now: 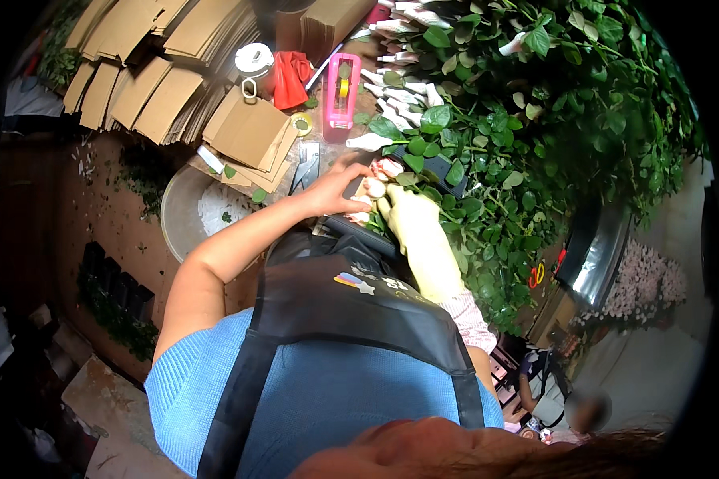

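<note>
Pale pink-and-white roses (375, 188) lie bunched between my two hands at the table's near edge. My left hand (335, 190) is bare, its thumb and fingers curved around the near-left side of the blooms. A pale yellow glove covers my right hand (411, 217), whose bent fingertips press against the roses from the right. Leaves and my own fingers hide the stems. Just left of my left hand lies a pair of scissors (305, 169). Beyond the blooms is a rose head in a white sleeve (369, 142).
Leafy rose stems (519, 144) with white-sleeved heads heap at the right. A pink tape dispenser (340, 100), lidded cup (255, 72), red plastic (293, 80) and cardboard pieces (248, 128) stand far left. A tub (176, 215) holds white scraps. Another person (539, 391) is lower right.
</note>
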{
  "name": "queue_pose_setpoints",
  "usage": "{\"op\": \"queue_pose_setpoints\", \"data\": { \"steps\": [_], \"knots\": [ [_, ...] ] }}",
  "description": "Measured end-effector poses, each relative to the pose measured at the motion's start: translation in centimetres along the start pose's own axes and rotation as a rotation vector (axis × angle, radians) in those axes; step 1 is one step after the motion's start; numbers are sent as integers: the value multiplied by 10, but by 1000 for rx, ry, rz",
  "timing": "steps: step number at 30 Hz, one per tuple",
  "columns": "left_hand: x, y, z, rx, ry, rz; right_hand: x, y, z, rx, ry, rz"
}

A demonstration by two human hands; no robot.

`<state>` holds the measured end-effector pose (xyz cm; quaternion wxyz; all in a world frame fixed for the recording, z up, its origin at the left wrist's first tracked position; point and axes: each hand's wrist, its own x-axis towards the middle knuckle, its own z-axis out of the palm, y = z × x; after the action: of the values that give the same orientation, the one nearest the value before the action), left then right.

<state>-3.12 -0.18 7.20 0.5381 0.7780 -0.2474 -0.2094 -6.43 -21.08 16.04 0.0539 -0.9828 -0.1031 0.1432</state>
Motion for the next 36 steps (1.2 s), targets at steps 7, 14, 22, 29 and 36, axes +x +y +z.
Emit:
{"op": "queue_pose_setpoints", "data": {
  "steps": [7, 14, 22, 29, 36],
  "knots": [
    [6, 0, -1, -5, -18, -46, 10, 8, 18, -67, 39, -168],
    [8, -8, 18, -22, 200, -74, -20, 3, -21, 52, -33, 2],
    [6, -8, 19, -97, 180, -125, 15, 11, 13, 62, 21, 64],
    [22, -11, 26, -12, 193, -175, 16, 16, 18, -21, 44, -23],
    [24, -16, 34, -45, 380, -183, -15, -6, -47, 483, 33, 144]
  ]
}}
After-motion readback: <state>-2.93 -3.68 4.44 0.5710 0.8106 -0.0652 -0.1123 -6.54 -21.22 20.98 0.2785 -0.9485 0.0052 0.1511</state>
